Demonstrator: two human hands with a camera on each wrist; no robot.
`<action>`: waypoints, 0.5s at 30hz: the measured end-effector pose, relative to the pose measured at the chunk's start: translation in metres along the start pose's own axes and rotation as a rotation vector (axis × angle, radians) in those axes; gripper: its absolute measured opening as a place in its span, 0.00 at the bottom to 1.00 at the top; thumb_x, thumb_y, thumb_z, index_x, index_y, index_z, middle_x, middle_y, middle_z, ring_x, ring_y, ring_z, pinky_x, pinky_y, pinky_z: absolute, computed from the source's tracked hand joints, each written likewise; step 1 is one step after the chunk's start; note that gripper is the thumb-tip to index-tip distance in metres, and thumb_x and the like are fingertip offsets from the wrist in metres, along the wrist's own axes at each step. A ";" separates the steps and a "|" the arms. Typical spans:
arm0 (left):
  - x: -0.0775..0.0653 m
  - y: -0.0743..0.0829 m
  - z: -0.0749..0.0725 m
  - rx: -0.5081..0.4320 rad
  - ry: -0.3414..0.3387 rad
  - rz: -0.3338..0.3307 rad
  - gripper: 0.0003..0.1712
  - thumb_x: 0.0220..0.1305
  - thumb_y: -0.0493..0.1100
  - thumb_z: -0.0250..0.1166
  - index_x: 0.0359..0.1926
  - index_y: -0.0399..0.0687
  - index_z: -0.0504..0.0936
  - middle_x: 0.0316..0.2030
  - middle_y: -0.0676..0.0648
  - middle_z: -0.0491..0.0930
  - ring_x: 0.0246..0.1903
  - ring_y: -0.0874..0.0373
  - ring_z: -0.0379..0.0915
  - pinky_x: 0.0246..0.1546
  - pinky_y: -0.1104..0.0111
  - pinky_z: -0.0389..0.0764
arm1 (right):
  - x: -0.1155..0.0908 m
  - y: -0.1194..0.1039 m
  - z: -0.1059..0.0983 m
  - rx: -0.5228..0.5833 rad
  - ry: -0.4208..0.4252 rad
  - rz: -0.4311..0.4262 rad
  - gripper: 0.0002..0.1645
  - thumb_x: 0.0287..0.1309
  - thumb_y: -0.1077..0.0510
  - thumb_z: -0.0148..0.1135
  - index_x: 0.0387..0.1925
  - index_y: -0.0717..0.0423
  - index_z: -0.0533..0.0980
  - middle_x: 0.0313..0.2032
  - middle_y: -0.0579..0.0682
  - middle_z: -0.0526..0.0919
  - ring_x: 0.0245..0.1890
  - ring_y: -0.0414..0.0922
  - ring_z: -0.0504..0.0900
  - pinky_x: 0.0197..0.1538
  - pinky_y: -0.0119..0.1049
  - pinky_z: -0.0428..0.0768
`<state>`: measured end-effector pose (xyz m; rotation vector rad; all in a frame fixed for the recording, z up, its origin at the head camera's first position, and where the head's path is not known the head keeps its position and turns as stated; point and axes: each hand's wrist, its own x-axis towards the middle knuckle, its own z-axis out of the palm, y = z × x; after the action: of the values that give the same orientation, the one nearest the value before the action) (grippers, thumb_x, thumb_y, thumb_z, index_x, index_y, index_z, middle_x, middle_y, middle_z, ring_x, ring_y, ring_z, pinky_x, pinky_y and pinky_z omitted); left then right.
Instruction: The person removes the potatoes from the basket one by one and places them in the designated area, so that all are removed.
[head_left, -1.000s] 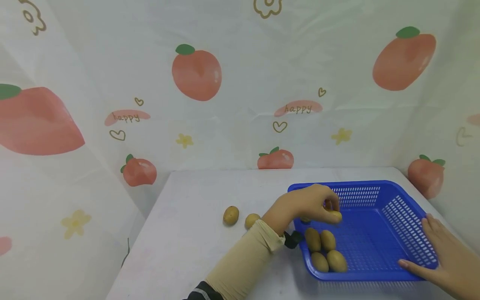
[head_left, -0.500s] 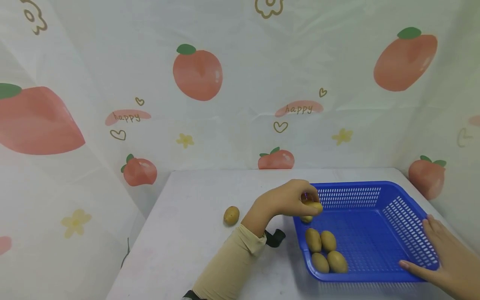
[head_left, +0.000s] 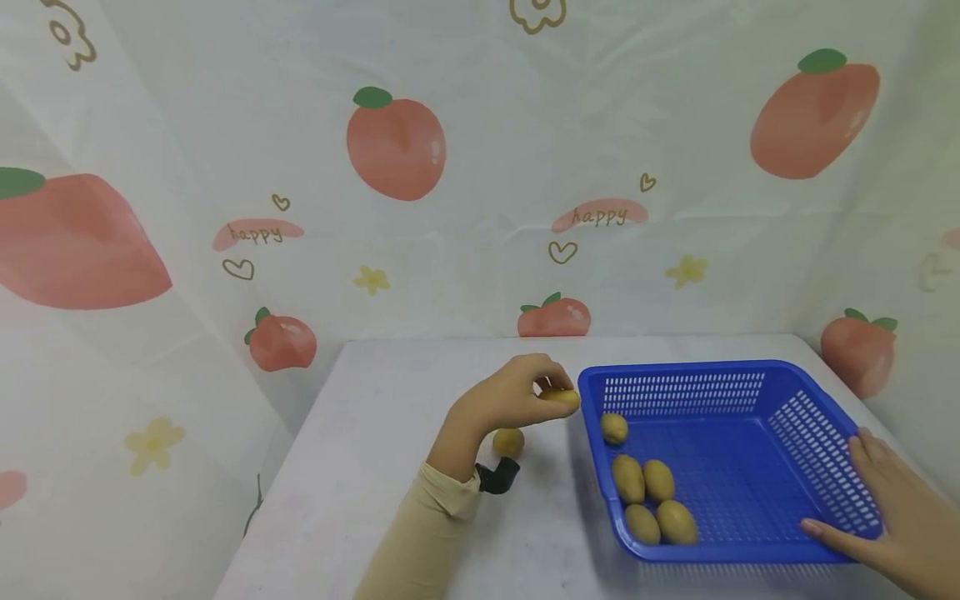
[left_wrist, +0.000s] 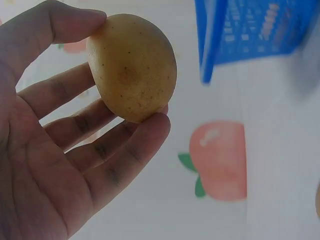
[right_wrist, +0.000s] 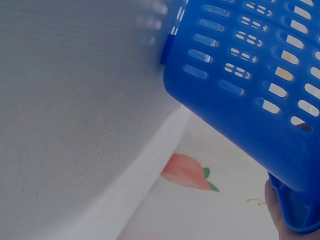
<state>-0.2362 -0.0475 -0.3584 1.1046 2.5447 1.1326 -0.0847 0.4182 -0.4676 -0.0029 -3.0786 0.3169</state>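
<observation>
My left hand (head_left: 510,396) pinches a yellowish-brown potato (head_left: 561,397) between thumb and fingertips, just left of the blue basket. Up close in the left wrist view, the same potato (left_wrist: 135,70) shows small dark specks. Several potatoes (head_left: 660,481) lie along the left side inside the blue plastic basket (head_left: 738,553). Below my left hand, another potato (head_left: 508,443) sits on the white table. My right hand (head_left: 892,508) rests on the basket's right front corner, fingers extended along the rim and thumb over the front edge. In the right wrist view the slotted basket wall (right_wrist: 240,100) hides most of that hand.
A black wrist-camera mount (head_left: 500,477) juts from my left wrist over the white table (head_left: 360,433). Behind the table hangs a cloth backdrop (head_left: 480,275) printed with fruit, and it continues along both sides. A thin dark cord (head_left: 255,504) lies by the left edge.
My left hand has moved left out of the basket with the potato, uncovering a potato at the back left inside. The leftmost table potato is now hidden by my arm. My right hand stays put.
</observation>
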 end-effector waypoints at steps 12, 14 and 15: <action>-0.042 -0.045 -0.030 -0.016 0.098 -0.142 0.06 0.67 0.49 0.69 0.43 0.59 0.88 0.41 0.58 0.84 0.49 0.59 0.80 0.55 0.60 0.82 | 0.002 0.008 0.006 -0.024 0.022 0.007 0.83 0.58 0.25 0.66 0.77 0.81 0.30 0.76 0.82 0.24 0.77 0.79 0.25 0.66 0.80 0.32; -0.049 -0.051 -0.035 -0.015 0.111 -0.178 0.07 0.67 0.50 0.69 0.44 0.59 0.88 0.42 0.57 0.85 0.50 0.58 0.80 0.55 0.59 0.82 | 0.002 0.008 0.007 -0.024 0.026 0.007 0.84 0.57 0.25 0.66 0.77 0.80 0.30 0.76 0.81 0.24 0.77 0.79 0.25 0.66 0.80 0.33; -0.053 -0.053 -0.037 -0.014 0.118 -0.197 0.07 0.68 0.50 0.69 0.44 0.59 0.88 0.42 0.57 0.85 0.50 0.58 0.80 0.55 0.59 0.81 | 0.002 0.008 0.007 -0.027 0.030 0.006 0.84 0.57 0.25 0.67 0.77 0.80 0.30 0.76 0.81 0.24 0.77 0.79 0.25 0.66 0.80 0.33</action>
<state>-0.2430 -0.1285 -0.3777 0.7835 2.6588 1.1939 -0.0875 0.4246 -0.4762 -0.0177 -3.0539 0.2735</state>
